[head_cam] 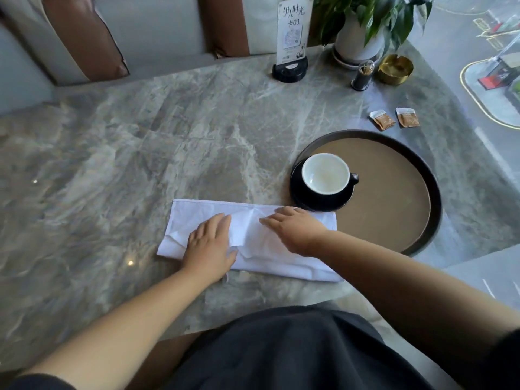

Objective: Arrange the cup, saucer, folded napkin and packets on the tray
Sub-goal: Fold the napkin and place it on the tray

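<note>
Beside round tray [422,175], on marble table [140,150], white napkin [253,249] lay half-folded, right corner just over tray rim. Left hand [209,244] flat, fingers spread, pressed napkin's left part; right hand [297,230] flat on middle, palm down; neither pinched cloth. Cup [325,173] sat on black saucer [320,199] at tray's left edge. Two packets [394,118] lay beyond tray, off it. Judged best: hold left side firm, smooth crease outward, square edges before lifting onto tray.
</note>
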A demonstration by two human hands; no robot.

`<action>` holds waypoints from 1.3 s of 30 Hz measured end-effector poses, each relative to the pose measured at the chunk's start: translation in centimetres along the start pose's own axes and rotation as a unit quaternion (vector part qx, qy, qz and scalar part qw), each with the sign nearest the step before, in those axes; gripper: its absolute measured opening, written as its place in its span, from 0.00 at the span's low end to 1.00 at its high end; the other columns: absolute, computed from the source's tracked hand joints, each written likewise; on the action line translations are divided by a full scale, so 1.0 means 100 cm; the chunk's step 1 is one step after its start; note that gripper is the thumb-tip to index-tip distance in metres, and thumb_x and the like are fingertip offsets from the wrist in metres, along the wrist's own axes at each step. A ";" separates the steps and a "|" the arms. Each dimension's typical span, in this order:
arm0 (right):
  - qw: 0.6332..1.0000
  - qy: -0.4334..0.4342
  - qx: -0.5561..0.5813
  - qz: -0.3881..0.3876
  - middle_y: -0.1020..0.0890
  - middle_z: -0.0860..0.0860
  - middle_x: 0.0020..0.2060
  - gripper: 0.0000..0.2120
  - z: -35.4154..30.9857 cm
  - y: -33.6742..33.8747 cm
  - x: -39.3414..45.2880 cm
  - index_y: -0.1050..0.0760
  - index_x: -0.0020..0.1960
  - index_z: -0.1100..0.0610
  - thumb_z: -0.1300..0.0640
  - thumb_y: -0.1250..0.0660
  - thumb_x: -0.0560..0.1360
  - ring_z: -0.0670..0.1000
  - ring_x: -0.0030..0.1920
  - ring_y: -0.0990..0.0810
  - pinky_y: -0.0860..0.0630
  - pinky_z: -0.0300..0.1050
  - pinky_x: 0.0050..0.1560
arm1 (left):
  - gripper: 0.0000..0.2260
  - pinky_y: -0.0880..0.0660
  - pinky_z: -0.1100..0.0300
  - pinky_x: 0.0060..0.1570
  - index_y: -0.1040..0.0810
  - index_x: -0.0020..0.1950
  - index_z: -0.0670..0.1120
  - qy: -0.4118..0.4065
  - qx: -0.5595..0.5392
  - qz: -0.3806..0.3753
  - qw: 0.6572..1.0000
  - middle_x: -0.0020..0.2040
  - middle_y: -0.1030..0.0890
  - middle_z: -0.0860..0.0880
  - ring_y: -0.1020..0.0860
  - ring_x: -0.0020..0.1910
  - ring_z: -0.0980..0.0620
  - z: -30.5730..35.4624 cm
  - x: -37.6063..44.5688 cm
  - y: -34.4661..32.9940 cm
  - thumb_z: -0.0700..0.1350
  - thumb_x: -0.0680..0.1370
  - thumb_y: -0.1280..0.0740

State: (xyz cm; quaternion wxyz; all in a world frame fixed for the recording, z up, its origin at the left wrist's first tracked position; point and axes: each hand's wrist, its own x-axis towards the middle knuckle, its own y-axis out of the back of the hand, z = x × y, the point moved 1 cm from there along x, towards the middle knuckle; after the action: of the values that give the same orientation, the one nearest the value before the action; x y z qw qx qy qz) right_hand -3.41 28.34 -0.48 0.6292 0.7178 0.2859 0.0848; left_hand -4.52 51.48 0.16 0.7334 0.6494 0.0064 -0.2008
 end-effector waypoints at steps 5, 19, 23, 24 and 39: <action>0.996 -0.091 -0.008 0.003 0.22 0.51 0.55 0.15 -0.012 -0.004 0.000 0.25 0.62 0.48 0.54 0.40 0.76 0.56 0.60 0.30 0.36 0.46 0.55 | 0.30 0.30 0.49 0.57 0.42 0.75 0.47 -0.034 -0.026 -0.031 0.999 0.61 0.29 0.44 0.28 0.58 0.42 -0.029 -0.004 0.007 0.43 0.74 0.36; 0.910 -0.325 0.215 0.143 0.15 0.49 0.42 0.05 -0.066 0.020 -0.187 0.19 0.44 0.55 0.63 0.29 0.71 0.53 0.42 0.18 0.24 0.47 0.44 | 0.16 0.26 0.52 0.44 0.19 0.52 0.43 -0.169 -0.127 0.075 0.974 0.49 0.19 0.45 0.21 0.47 0.42 -0.123 -0.058 0.068 0.30 0.68 0.33; 0.880 -0.343 0.322 0.058 0.16 0.43 0.40 0.04 -0.081 0.017 -0.225 0.20 0.43 0.47 0.56 0.30 0.74 0.45 0.41 0.19 0.25 0.41 0.45 | 0.10 0.29 0.61 0.42 0.17 0.48 0.46 -0.278 -0.116 -0.037 0.953 0.43 0.18 0.52 0.21 0.43 0.53 -0.147 -0.100 0.081 0.42 0.72 0.36; 0.874 -0.341 0.344 0.033 0.16 0.43 0.37 0.04 -0.081 0.018 -0.230 0.20 0.41 0.47 0.55 0.30 0.74 0.44 0.39 0.20 0.25 0.40 0.44 | 0.10 0.29 0.62 0.41 0.17 0.47 0.49 -0.278 -0.109 -0.086 0.951 0.42 0.19 0.55 0.22 0.42 0.58 -0.150 -0.107 0.085 0.48 0.74 0.38; 0.783 -0.461 0.356 0.220 0.37 0.48 0.26 0.21 0.027 0.012 -0.118 0.41 0.30 0.55 0.52 0.29 0.70 0.49 0.27 0.39 0.41 0.41 0.22 | 0.04 0.30 0.54 0.38 0.24 0.43 0.48 0.032 -0.235 -0.012 0.971 0.39 0.19 0.44 0.23 0.39 0.44 -0.141 0.030 0.062 0.45 0.77 0.34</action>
State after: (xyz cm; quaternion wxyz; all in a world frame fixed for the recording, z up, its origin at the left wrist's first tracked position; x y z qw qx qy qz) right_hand -11.42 19.85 2.95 0.3502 0.8876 -0.1942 -0.2277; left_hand 3.70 64.57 2.99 0.8622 0.4652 0.0848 -0.1819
